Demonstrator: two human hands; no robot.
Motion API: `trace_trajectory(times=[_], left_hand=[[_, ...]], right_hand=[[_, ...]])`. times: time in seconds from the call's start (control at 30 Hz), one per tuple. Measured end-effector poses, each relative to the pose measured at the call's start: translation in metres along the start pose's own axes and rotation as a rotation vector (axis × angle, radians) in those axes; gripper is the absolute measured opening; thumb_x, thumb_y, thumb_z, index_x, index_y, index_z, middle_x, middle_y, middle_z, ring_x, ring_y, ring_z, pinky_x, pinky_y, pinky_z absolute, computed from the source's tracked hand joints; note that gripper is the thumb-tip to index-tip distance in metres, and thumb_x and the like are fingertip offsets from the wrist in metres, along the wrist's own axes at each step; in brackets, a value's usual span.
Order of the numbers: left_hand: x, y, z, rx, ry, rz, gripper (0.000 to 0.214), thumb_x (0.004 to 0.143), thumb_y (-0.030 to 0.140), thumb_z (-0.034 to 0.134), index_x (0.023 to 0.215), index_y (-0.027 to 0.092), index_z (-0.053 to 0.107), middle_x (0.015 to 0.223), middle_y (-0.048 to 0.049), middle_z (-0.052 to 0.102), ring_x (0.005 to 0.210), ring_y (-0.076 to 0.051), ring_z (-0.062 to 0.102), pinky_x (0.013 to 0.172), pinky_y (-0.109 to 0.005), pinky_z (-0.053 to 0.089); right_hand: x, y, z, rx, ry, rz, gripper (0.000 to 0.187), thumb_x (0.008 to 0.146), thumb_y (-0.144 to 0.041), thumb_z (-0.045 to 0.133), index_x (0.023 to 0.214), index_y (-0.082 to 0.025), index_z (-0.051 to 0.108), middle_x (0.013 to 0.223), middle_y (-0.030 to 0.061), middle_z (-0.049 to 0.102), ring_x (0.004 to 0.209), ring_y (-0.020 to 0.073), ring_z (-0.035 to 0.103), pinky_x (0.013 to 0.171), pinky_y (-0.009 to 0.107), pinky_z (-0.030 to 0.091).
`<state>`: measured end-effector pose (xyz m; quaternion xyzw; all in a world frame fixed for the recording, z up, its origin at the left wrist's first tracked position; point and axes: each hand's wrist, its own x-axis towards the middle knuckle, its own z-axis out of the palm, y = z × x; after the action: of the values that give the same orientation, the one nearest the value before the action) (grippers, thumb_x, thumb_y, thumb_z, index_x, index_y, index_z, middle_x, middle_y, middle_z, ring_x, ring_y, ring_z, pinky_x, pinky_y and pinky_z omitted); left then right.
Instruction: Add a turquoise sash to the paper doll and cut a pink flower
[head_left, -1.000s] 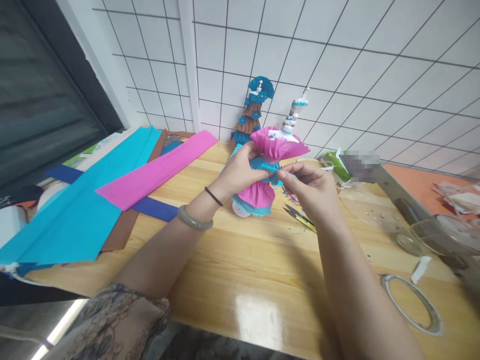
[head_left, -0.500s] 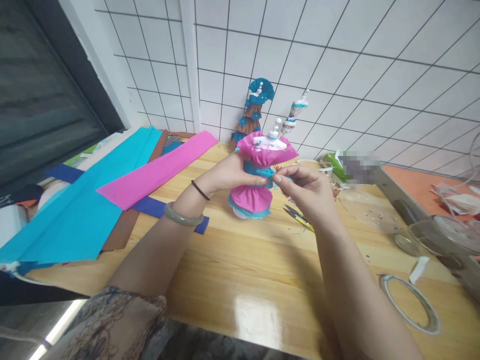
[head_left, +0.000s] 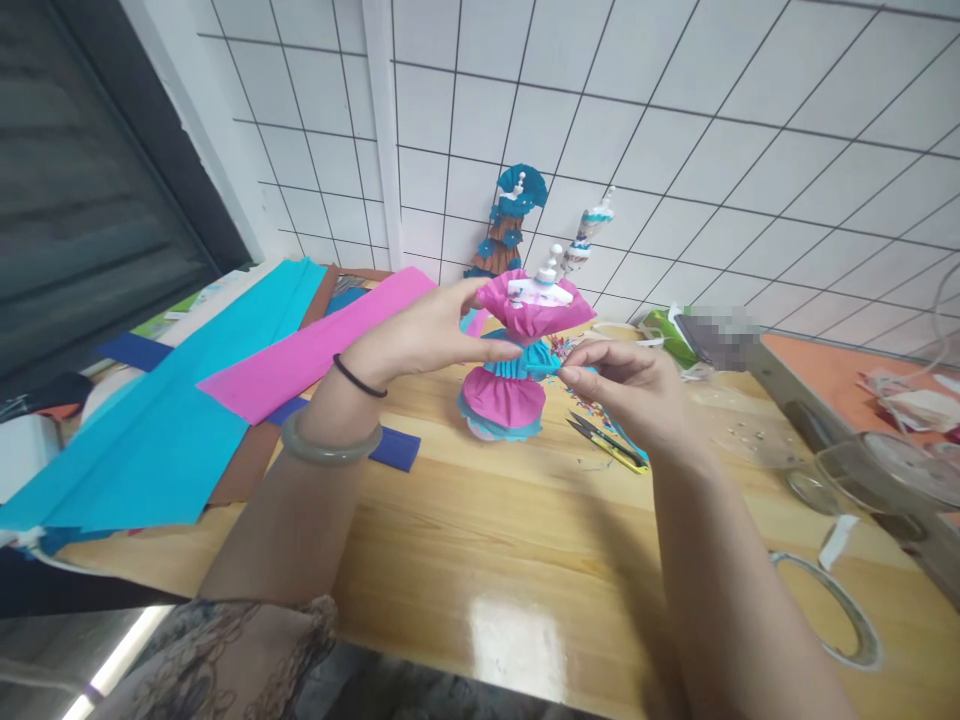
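Blue strip (head_left: 542,367), probably paper, in right hand (head_left: 628,392)

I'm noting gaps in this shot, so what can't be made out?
All in the head view:
Left hand: most fingertips, behind the pink-and-blue figure.
Blue strip: part hidden under the right hand's fingers.
Grey item beside the green packet: blurred by pixelation.
Tape ring: left side hidden behind the right forearm.
Colourful scraps: too small to count.
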<state>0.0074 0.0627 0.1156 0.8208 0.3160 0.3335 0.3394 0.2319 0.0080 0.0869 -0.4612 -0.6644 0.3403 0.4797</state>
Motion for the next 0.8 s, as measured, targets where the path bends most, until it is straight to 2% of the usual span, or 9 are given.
trace_trajectory(times=[0.07, 0.17, 0.3, 0.53, 0.8], left_hand=[[0.0, 0.003, 0.002, -0.03, 0.111, 0.038, 0.059, 0.067, 0.046, 0.068, 0.118, 0.021, 0.051, 0.112, -0.007, 0.061, 0.108, -0.025, 0.054, 0.094, -0.042, 0.042], [0.003, 0.004, 0.011, -0.058, 0.357, 0.133, 0.053, 0.071, 0.046, 0.065, 0.116, 0.022, 0.051, 0.115, -0.0058, 0.058, 0.112, -0.026, 0.052, 0.094, -0.039, 0.043], [0.005, 0.013, 0.025, -0.037, 0.488, 0.271, 0.036, 0.081, 0.045, 0.052, 0.111, 0.024, 0.055, 0.115, -0.0035, 0.057, 0.115, -0.023, 0.049, 0.096, -0.036, 0.041], [0.006, 0.021, 0.039, 0.188, 0.478, 0.348, 0.032, 0.089, 0.038, 0.041, 0.116, 0.03, 0.055, 0.123, -0.0028, 0.054, 0.121, -0.02, 0.042, 0.104, -0.041, 0.031], [0.004, 0.018, 0.039, 0.209, 0.455, 0.353, 0.034, 0.089, 0.041, 0.039, 0.119, 0.033, 0.054, 0.127, -0.0028, 0.05, 0.126, -0.022, 0.036, 0.106, -0.043, 0.027]], right_hand=[[-0.001, -0.001, -0.001, -0.016, -0.031, 0.02, 0.016, 0.067, -0.032, 0.074, 0.068, -0.018, 0.066, 0.066, 0.0009, 0.061, 0.056, 0.0109, 0.05, 0.05, 0.024, 0.041], [-0.001, -0.003, -0.001, 0.004, -0.1, 0.027, 0.015, 0.068, -0.031, 0.073, 0.068, -0.018, 0.065, 0.07, 0.0023, 0.063, 0.062, 0.0129, 0.053, 0.057, 0.026, 0.044], [-0.001, -0.003, -0.001, 0.027, -0.153, 0.01, 0.015, 0.068, -0.032, 0.073, 0.067, -0.019, 0.065, 0.07, 0.0023, 0.063, 0.066, 0.0141, 0.054, 0.063, 0.028, 0.045], [-0.001, -0.004, -0.003, 0.005, -0.211, 0.002, 0.015, 0.067, -0.032, 0.074, 0.068, -0.019, 0.066, 0.069, 0.0016, 0.062, 0.064, 0.0133, 0.053, 0.061, 0.027, 0.044], [-0.001, -0.003, -0.004, 0.004, -0.197, 0.006, 0.017, 0.069, -0.035, 0.073, 0.069, -0.019, 0.067, 0.071, 0.002, 0.063, 0.066, 0.0135, 0.054, 0.063, 0.027, 0.045]])
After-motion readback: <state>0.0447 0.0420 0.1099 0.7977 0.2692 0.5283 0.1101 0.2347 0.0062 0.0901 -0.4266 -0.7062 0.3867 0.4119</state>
